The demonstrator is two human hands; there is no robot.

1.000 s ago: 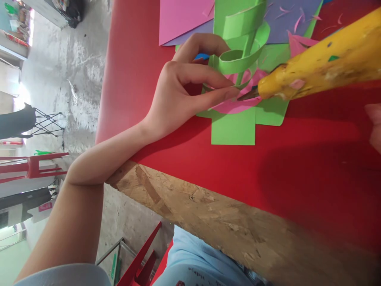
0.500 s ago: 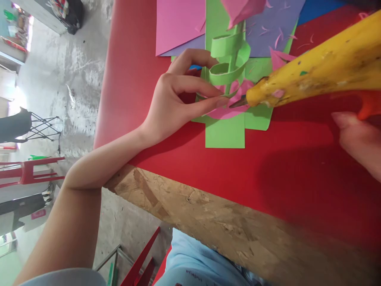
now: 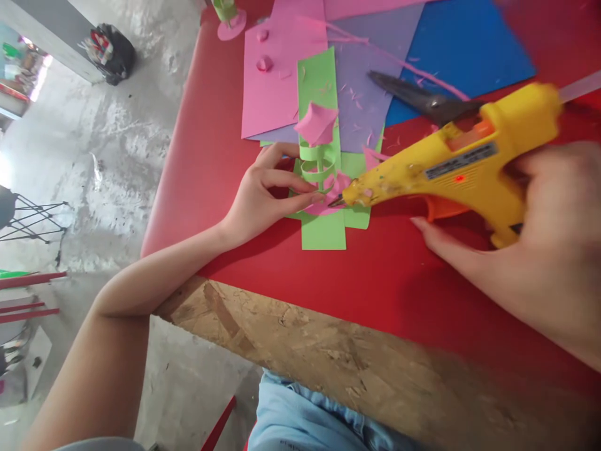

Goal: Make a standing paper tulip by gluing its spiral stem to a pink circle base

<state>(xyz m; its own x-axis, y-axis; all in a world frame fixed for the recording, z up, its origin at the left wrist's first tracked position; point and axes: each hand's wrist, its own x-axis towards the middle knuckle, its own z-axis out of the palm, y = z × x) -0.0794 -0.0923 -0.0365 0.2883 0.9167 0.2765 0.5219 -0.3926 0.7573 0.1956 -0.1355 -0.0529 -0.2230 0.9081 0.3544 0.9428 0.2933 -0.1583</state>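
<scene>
Change: the whole yellow plastic glue gun [image 3: 451,169] and the right hand [image 3: 539,250] show now; before, only the gun's front showed.
Table: rough wooden edge [image 3: 328,351] nearest, then red table top [image 3: 375,282].
Room: grey concrete floor [image 3: 117,144].
Left hand [image 3: 260,197]: pinches the curly green paper strip [image 3: 319,168].
Right hand: grips the gun; its tip sits just beside the left fingertips [image 3: 318,198].
Far: black metal scissors [image 3: 404,91] partly on purple paper sheet [image 3: 361,62].

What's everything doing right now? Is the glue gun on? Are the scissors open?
paper flower: standing upright, pinched at its base by the left hand.
glue gun: red light on, gripped by the right hand, nozzle at the paper flower's base.
scissors: lying flat, blades shut.
</scene>
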